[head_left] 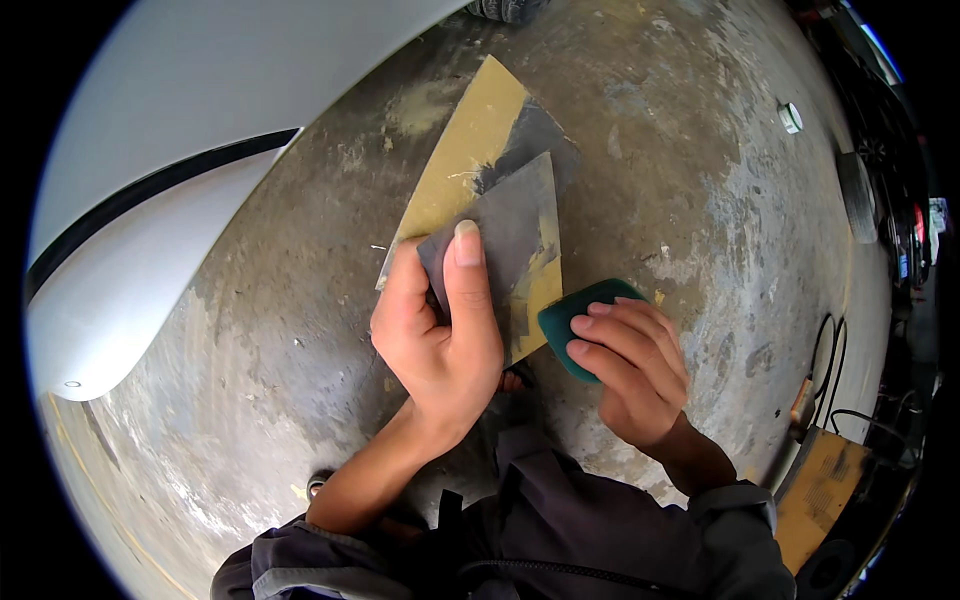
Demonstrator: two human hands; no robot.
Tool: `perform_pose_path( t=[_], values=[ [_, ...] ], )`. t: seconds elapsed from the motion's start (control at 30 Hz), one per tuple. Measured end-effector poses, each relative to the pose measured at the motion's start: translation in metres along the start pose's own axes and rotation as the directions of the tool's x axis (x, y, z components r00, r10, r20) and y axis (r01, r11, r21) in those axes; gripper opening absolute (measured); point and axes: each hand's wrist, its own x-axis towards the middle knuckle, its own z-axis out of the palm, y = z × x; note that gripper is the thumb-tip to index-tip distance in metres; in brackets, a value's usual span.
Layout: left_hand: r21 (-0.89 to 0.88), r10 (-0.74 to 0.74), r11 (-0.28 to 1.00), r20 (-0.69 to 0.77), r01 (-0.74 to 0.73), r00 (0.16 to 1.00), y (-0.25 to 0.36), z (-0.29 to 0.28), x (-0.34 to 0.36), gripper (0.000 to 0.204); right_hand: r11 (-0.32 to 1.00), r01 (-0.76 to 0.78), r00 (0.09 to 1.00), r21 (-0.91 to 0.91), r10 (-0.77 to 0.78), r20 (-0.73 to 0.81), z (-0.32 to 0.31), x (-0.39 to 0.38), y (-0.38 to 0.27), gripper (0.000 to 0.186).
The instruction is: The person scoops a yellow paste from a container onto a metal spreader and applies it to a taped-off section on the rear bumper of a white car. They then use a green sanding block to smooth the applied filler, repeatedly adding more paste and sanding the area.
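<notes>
My left hand [445, 345] is closed on a flat grey sheet [510, 210] with worn yellowish edges, its thumb pressed on the upper face. Behind that sheet lies a longer yellow sheet [455, 140] with a dark grey patch toward its right side. It reaches past the grey one at the top, and the fingers under both are hidden. To the right, my right hand [640, 365] grips a dark green pad [570, 315] with rounded corners, fingers laid over its face. The pad is close to the lower right edge of the sheets.
A white car panel [200, 90] with a black trim strip [160, 200] fills the upper left. Stained concrete floor [680, 180] spreads below. A small white and green can [790, 118] is at the far right. A brown cardboard box [822, 490] and black cables [828, 370] are at the lower right.
</notes>
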Motion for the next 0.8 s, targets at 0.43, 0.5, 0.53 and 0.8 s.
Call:
perform_pose_path(
  t=[0.43, 0.5, 0.53, 0.8],
  values=[
    [-0.268, -0.088, 0.961, -0.083, 0.063, 0.993, -0.005, 0.012, 0.004, 0.024, 0.707, -0.231, 0.806, 0.668, 0.524, -0.277, 0.001, -0.014, -0.006, 0.028],
    [-0.26, -0.087, 0.964, -0.096, 0.059, 0.992, -0.002, 0.013, 0.0, 0.024, 0.632, -0.284, 0.791, 0.721, 0.579, -0.195, 0.008, -0.021, -0.012, 0.031],
    [-0.255, -0.086, 0.965, -0.106, 0.057, 0.991, -0.002, 0.014, -0.001, 0.024, 0.648, -0.327, 0.817, 0.688, 0.56, -0.139, 0.012, -0.033, -0.013, 0.03],
    [-0.186, -0.027, 0.983, -0.138, 0.001, 0.99, -0.004, 0.012, -0.001, 0.024, 0.952, -0.276, 0.941, 0.134, 0.296, -0.164, -0.004, -0.03, 0.006, 0.024]
  ],
)
